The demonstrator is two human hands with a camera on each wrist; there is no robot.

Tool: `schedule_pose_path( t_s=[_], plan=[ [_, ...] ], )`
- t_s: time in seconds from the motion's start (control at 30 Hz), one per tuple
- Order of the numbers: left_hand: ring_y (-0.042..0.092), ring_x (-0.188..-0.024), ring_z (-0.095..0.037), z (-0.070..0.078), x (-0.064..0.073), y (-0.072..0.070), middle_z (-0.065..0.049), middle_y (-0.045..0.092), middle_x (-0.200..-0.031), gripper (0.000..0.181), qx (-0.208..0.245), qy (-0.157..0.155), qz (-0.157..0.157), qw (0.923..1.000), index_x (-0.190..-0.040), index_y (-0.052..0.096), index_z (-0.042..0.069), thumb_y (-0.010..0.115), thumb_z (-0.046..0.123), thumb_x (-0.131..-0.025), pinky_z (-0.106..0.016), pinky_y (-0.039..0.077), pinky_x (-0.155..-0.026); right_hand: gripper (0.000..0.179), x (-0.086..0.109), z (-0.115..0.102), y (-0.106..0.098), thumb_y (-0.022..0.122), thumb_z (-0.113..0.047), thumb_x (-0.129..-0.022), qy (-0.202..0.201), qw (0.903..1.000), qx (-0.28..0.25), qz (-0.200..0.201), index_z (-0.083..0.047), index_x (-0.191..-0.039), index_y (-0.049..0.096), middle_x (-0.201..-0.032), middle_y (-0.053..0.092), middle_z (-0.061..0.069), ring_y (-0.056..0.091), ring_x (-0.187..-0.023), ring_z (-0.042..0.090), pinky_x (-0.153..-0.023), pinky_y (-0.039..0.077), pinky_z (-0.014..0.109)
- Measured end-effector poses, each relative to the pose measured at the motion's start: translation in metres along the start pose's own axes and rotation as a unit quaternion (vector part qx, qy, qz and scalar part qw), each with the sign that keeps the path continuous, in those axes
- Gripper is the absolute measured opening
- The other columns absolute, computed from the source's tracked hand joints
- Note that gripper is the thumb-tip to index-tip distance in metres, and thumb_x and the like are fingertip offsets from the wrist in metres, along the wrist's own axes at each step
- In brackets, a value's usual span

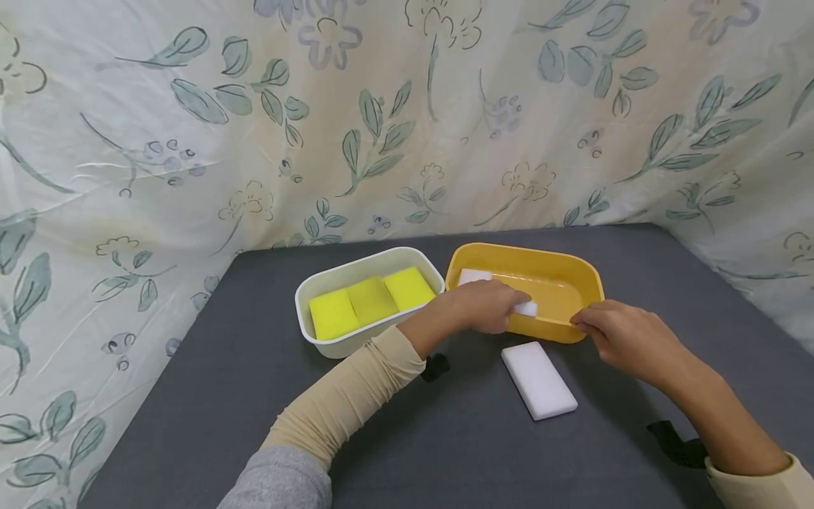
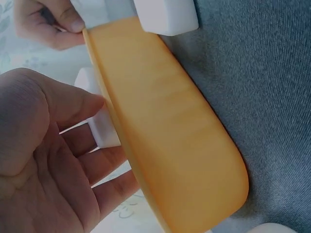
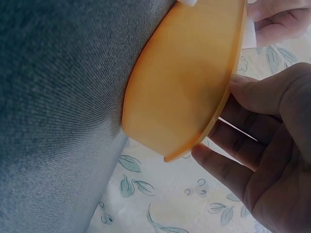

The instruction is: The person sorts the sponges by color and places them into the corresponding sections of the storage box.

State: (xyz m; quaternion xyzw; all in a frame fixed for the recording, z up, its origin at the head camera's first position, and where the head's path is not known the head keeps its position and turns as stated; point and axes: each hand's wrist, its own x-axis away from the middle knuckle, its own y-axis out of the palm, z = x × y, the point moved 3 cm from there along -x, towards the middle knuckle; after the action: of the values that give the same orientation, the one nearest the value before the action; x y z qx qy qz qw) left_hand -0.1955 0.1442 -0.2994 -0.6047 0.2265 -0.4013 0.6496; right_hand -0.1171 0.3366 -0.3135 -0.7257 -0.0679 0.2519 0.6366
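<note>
At the back of the table stands a yellow plastic tub (image 1: pixel 540 256). My left hand (image 1: pixel 488 305) reaches over its front rim and holds a white sponge block (image 1: pixel 526 309) between thumb and fingers, with the thumb right at the rim in the left wrist view. Another white sponge block (image 1: pixel 473 276) lies inside the tub at the left. My right hand (image 1: pixel 626 334) pinches the tub's front right rim, thumb outside and fingers inside. A third white sponge block (image 1: pixel 539 382) lies flat on the table in front of the tub.
Left of the yellow tub stands a white tub (image 1: pixel 346 348) with yellow sponges (image 1: pixel 372 302) in a row. Both stand on a dark grey table (image 1: pixel 254 396). Behind it hangs a floral cloth (image 1: pixel 381 141). Black straps (image 1: pixel 679 445) show at the wrists.
</note>
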Motion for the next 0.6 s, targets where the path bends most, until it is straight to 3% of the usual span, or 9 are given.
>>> schedule_pose_path(
  t_s=[0.33, 0.5, 0.6],
  plan=[
    [0.053, -0.097, -0.014, -0.0023, -0.0054, -0.0040, 0.004, 0.057, -0.111, 0.043, -0.022, -0.023, -0.023, 0.9992, -0.148, 0.051, 0.024, 0.042, 0.020, -0.106, -0.026, 0.040, -0.080, 0.022, -0.0006, -0.0005, -0.0005, 0.082, 0.000, -0.079, -0.002, 1.0000, 0.005, 0.003, -0.001, -0.100, 0.075, -0.092, 0.070, 0.009, 0.060, -0.077, 0.024, -0.071, 0.054, 0.047],
    [0.052, -0.094, -0.013, -0.0050, -0.0070, -0.0001, 0.001, 0.053, -0.094, 0.035, -0.014, -0.002, -0.041, 0.9991, -0.129, 0.060, 0.016, 0.033, 0.026, -0.109, -0.026, 0.037, -0.082, 0.022, -0.0019, -0.0011, 0.0001, 0.082, 0.000, -0.080, 0.003, 1.0000, 0.006, 0.000, 0.000, -0.100, 0.075, -0.092, 0.070, 0.009, 0.061, -0.077, 0.024, -0.071, 0.054, 0.048],
    [0.053, -0.096, -0.013, -0.0072, -0.0071, 0.0043, 0.001, 0.054, -0.095, 0.037, -0.006, 0.005, -0.055, 0.9985, -0.121, 0.062, 0.015, 0.032, 0.035, -0.110, -0.026, 0.037, -0.085, 0.021, -0.0025, -0.0016, -0.0001, 0.082, 0.000, -0.080, 0.006, 1.0000, 0.007, -0.001, -0.001, -0.100, 0.075, -0.091, 0.069, 0.009, 0.061, -0.077, 0.024, -0.071, 0.054, 0.047]
  ],
)
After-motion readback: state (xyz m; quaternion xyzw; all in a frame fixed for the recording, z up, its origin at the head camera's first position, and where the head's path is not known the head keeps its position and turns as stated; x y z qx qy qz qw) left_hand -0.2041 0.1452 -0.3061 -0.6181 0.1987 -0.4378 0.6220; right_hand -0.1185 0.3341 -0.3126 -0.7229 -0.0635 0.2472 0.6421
